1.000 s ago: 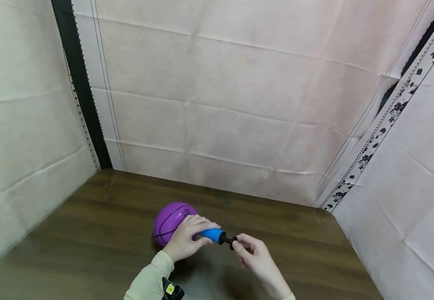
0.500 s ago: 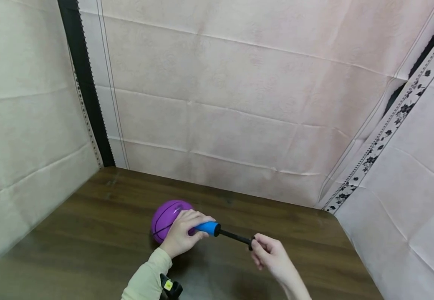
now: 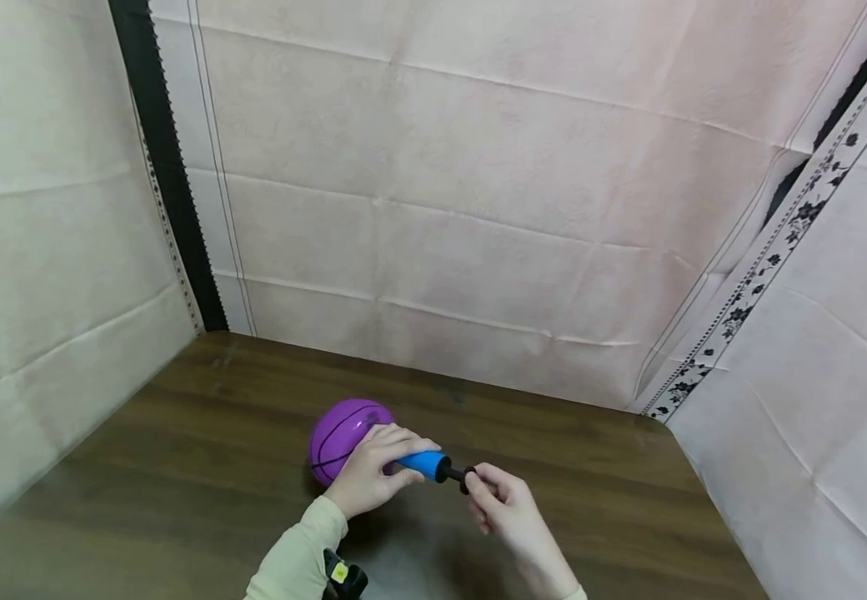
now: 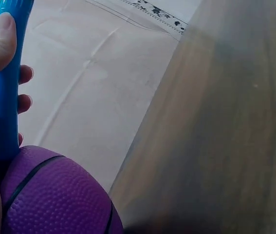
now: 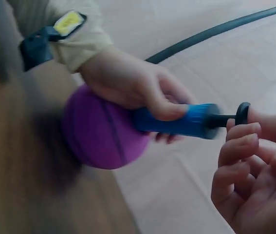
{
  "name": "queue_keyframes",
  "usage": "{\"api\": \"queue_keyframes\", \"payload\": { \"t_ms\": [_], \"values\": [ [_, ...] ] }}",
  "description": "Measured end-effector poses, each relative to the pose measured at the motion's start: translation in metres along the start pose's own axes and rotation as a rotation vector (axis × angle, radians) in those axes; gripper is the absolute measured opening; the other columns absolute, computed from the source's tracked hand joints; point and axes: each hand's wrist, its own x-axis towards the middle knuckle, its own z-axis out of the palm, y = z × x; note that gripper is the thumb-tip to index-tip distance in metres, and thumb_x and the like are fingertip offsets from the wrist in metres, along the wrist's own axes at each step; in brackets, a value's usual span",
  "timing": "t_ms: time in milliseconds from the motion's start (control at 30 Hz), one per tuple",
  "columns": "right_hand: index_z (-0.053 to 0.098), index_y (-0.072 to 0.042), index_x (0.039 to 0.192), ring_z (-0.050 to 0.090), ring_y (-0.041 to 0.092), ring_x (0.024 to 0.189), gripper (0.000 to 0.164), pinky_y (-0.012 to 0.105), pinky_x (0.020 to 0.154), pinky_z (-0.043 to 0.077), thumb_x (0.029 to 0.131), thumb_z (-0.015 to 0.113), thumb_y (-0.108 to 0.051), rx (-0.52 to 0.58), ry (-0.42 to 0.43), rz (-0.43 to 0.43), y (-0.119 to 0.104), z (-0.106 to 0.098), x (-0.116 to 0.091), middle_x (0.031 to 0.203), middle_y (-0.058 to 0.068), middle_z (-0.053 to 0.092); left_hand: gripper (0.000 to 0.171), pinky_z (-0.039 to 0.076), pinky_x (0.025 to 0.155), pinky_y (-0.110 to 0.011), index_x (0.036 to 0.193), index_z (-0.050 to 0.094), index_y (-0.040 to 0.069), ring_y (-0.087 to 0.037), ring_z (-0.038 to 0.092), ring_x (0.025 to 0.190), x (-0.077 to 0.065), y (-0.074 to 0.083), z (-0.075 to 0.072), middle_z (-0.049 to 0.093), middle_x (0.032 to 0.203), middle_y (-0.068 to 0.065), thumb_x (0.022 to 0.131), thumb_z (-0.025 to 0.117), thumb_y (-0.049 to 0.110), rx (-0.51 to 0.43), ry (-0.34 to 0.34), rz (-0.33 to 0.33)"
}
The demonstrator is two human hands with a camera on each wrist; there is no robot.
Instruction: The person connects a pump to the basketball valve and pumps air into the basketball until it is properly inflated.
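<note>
A purple ball with black seams like a small basketball (image 3: 339, 437) sits left of centre in the head view. Against it stands a blue hand pump (image 3: 424, 464), whose near end meets the ball; whether a needle enters it is hidden. My left hand (image 3: 372, 473) wraps round the pump's barrel, fingers on one side and thumb on the other, as the left wrist view also shows. With curled fingers, my right hand (image 3: 507, 507) pinches the black handle (image 5: 243, 113) at the pump's other end. Only a short length of the rod (image 5: 221, 121) shows outside the barrel.
Brown wood-grain table (image 3: 178, 467) lies under everything. Pale cloth walls (image 3: 433, 208) rise at the back and both sides, with a black strip (image 3: 171, 167) at the back left corner. A black device with a yellow label (image 3: 343, 575) is strapped to my left wrist.
My right hand first drew the pump's handle out to the right, baring a long rod, then pushed it back toward the barrel. My left hand kept its hold, and the ball barely shifted.
</note>
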Motion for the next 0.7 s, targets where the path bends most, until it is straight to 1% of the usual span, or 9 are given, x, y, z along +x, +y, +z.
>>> {"api": "queue_keyframes", "payload": {
  "t_ms": [67, 167, 233, 300, 333, 433, 533, 633, 700],
  "values": [
    [0.047, 0.014, 0.091, 0.040, 0.005, 0.049, 0.039, 0.023, 0.045, 0.033, 0.103, 0.048, -0.023, -0.016, -0.017, -0.076, -0.008, -0.011, -0.008, 0.058, -0.003, 0.041, 0.039, 0.039, 0.099, -0.052, 0.119, 0.065, 0.033, -0.011, 0.058, 0.107, -0.001, -0.002, -0.004, 0.068, 0.110, 0.013, 0.082, 0.076, 0.028, -0.011, 0.008, -0.026],
    [0.048, 0.010, 0.082, 0.036, 0.009, 0.046, 0.033, 0.029, 0.041, 0.031, 0.104, 0.041, -0.013, -0.073, -0.021, -0.222, -0.016, -0.030, -0.019, 0.054, 0.006, 0.035, 0.043, 0.037, 0.101, -0.057, 0.118, 0.066, 0.034, -0.013, 0.058, 0.109, -0.001, -0.005, -0.008, 0.069, 0.111, 0.013, 0.079, 0.079, 0.022, -0.017, 0.042, -0.070],
    [0.050, 0.007, 0.082, 0.036, 0.011, 0.046, 0.028, 0.033, 0.039, 0.030, 0.104, 0.039, -0.007, -0.113, -0.031, -0.296, -0.017, -0.040, -0.023, 0.055, 0.013, 0.034, 0.043, 0.036, 0.101, -0.059, 0.117, 0.066, 0.034, -0.014, 0.059, 0.109, -0.001, -0.006, -0.011, 0.069, 0.111, 0.012, 0.079, 0.079, 0.021, -0.009, 0.056, -0.078],
    [0.052, 0.007, 0.088, 0.037, 0.010, 0.046, 0.024, 0.032, 0.038, 0.030, 0.104, 0.039, -0.006, -0.120, -0.057, -0.314, -0.015, -0.045, -0.023, 0.057, 0.018, 0.036, 0.041, 0.035, 0.102, -0.061, 0.117, 0.066, 0.034, -0.015, 0.059, 0.109, -0.002, -0.007, -0.011, 0.069, 0.110, 0.012, 0.079, 0.079, 0.022, 0.004, 0.052, -0.079],
    [0.052, 0.008, 0.093, 0.038, 0.008, 0.047, 0.021, 0.031, 0.038, 0.031, 0.103, 0.039, -0.005, -0.117, -0.077, -0.316, -0.013, -0.046, -0.022, 0.058, 0.020, 0.036, 0.040, 0.035, 0.102, -0.062, 0.117, 0.067, 0.033, -0.015, 0.059, 0.108, -0.002, -0.006, -0.011, 0.069, 0.110, 0.011, 0.080, 0.078, 0.022, 0.006, 0.049, -0.077],
    [0.049, 0.014, 0.102, 0.042, 0.002, 0.048, 0.023, 0.027, 0.037, 0.034, 0.104, 0.039, -0.007, -0.110, -0.096, -0.268, -0.004, -0.037, -0.015, 0.057, 0.018, 0.039, 0.039, 0.035, 0.102, -0.063, 0.116, 0.067, 0.033, -0.015, 0.059, 0.107, -0.003, -0.002, -0.008, 0.070, 0.108, 0.011, 0.080, 0.078, 0.022, 0.013, 0.036, -0.083],
    [0.050, 0.014, 0.106, 0.044, 0.002, 0.047, 0.029, 0.022, 0.041, 0.039, 0.104, 0.042, -0.014, -0.125, -0.038, -0.156, 0.003, -0.020, -0.005, 0.057, 0.007, 0.044, 0.038, 0.036, 0.102, -0.059, 0.116, 0.067, 0.034, -0.012, 0.059, 0.105, -0.003, 0.001, -0.003, 0.070, 0.108, 0.012, 0.080, 0.078, 0.025, 0.032, 0.015, -0.086],
    [0.050, 0.013, 0.106, 0.043, 0.004, 0.046, 0.034, 0.020, 0.043, 0.038, 0.104, 0.045, -0.021, -0.095, 0.023, -0.031, 0.008, -0.002, 0.003, 0.060, 0.001, 0.047, 0.037, 0.039, 0.100, -0.051, 0.117, 0.066, 0.034, -0.010, 0.058, 0.104, -0.001, 0.003, 0.002, 0.069, 0.107, 0.013, 0.082, 0.075, 0.030, 0.062, -0.013, -0.040],
    [0.046, 0.014, 0.102, 0.043, 0.005, 0.046, 0.037, 0.019, 0.045, 0.038, 0.104, 0.044, -0.023, -0.064, 0.017, 0.014, 0.010, 0.005, 0.007, 0.060, 0.000, 0.047, 0.037, 0.041, 0.097, -0.045, 0.118, 0.066, 0.033, -0.008, 0.058, 0.102, -0.001, 0.003, 0.004, 0.069, 0.106, 0.014, 0.083, 0.074, 0.032, 0.065, -0.016, 0.004]
  ]
}}
